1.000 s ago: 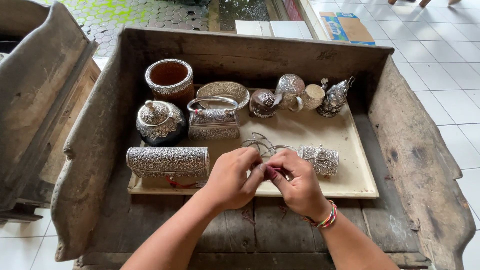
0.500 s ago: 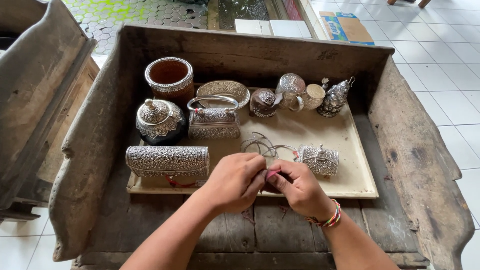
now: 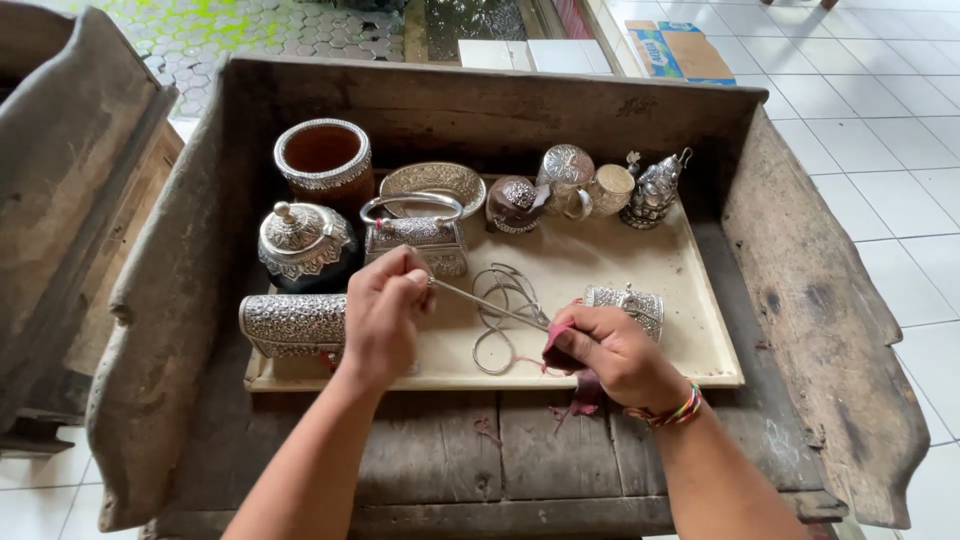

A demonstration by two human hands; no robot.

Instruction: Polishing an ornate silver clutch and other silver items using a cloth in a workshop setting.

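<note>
- Two hands work at the lower middle of the frame: the left hand (image 3: pixel 385 315) pinches one end of a thin silver chain (image 3: pixel 487 303), and the right hand (image 3: pixel 605 350) is closed on the other end together with a small dark red cloth (image 3: pixel 560 342).
- Between the hands the chain is pulled straight and taut; the rest of it lies in loose loops (image 3: pixel 505 300) on the pale tray (image 3: pixel 700 330), just behind the taut part.
- I judge the chain light, limp and a little slippery, so it will sag or tangle when tension is lost; a fingertip pinch near each end seems the best hold.
- Around it stand embossed silver pieces: a long cylinder box (image 3: pixel 292 322) at the left edge of the tray, touching the left wrist area, a lidded round pot (image 3: pixel 297 243), a small box with a handle (image 3: pixel 415 232) just behind the left hand, and a small casket (image 3: pixel 628 305) just beside the right hand.
- Open room is mainly the bare tray at centre right, and the wooden boards (image 3: pixel 440 450) at the bottom of the frame.
- High worn walls of the wooden trough (image 3: pixel 820 300) close in left, right and rear, so wide sideways moves are limited.
</note>
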